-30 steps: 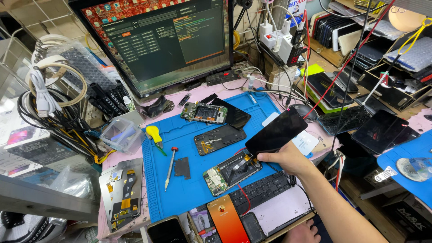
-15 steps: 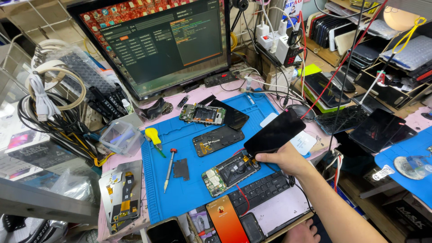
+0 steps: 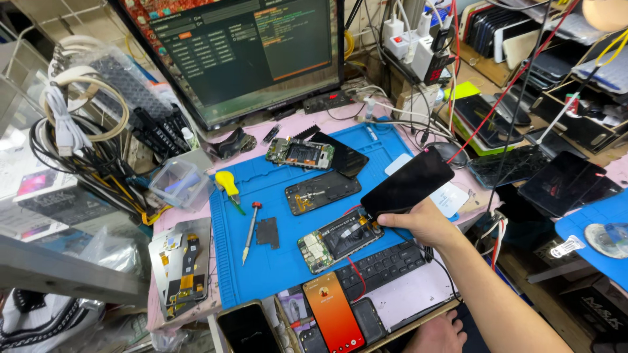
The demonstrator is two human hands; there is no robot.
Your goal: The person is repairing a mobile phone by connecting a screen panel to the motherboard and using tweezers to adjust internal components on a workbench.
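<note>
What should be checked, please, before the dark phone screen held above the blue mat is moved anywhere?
1. Grip: right hand pinches the phone screen at its lower end only: ok, though slight.
2. Flex cable at the held end: cannot tell.
3. Opened phone body lies flat on the blue mat: ok.
4. Screwdriver lies apart from the body: ok.
5. Left hand free, low by the table edge: ok.

I am at a phone repair workshop. My worktop [image 3: 418,297] carries a blue repair mat [image 3: 275,261] strewn with opened phones [image 3: 339,236] and bare circuit boards [image 3: 299,153], a screwdriver [image 3: 249,230] beside them. A monitor [image 3: 242,52] stands behind, tangled cables [image 3: 72,140] hang left, and spare screens [image 3: 562,186] pile right.
</note>
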